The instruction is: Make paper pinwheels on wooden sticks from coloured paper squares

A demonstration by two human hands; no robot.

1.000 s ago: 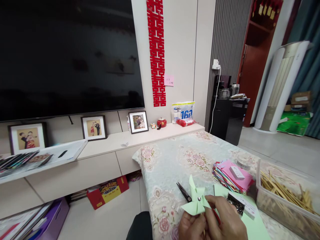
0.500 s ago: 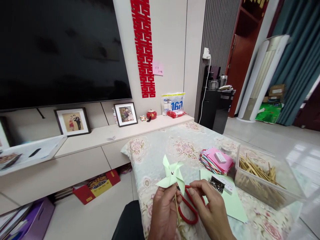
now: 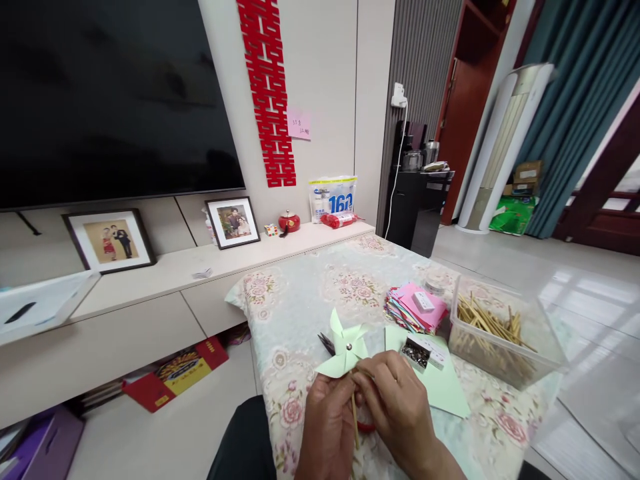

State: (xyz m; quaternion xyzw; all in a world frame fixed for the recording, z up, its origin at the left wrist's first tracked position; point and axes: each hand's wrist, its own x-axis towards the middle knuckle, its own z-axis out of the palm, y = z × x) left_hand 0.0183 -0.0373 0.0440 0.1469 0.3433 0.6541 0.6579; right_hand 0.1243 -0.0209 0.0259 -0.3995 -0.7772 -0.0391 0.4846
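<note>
A pale green paper pinwheel (image 3: 345, 363) with a silver pin at its centre stands on a thin wooden stick (image 3: 355, 420). My left hand (image 3: 327, 417) is closed around the stick just under the blades. The fingers of my right hand (image 3: 397, 400) are pinched at the pinwheel's lower right edge, beside my left fingertips; their exact hold is partly hidden. Behind the pinwheel and my hands lies a pair of scissors, its dark tips (image 3: 327, 343) showing at the left and a bit of red handle (image 3: 367, 427) below.
Right of my hands, a small open box of metal pins (image 3: 416, 353) sits on green paper (image 3: 447, 393). Beyond it are a stack of coloured paper (image 3: 413, 308) and a clear plastic bin (image 3: 505, 363) of wooden sticks. A flowered cloth (image 3: 300, 320) covers the table.
My right hand has moved left from the scissors' red handles to the pinwheel. The scissors' tips now show left of the pinwheel. The view has shifted to the right.
</note>
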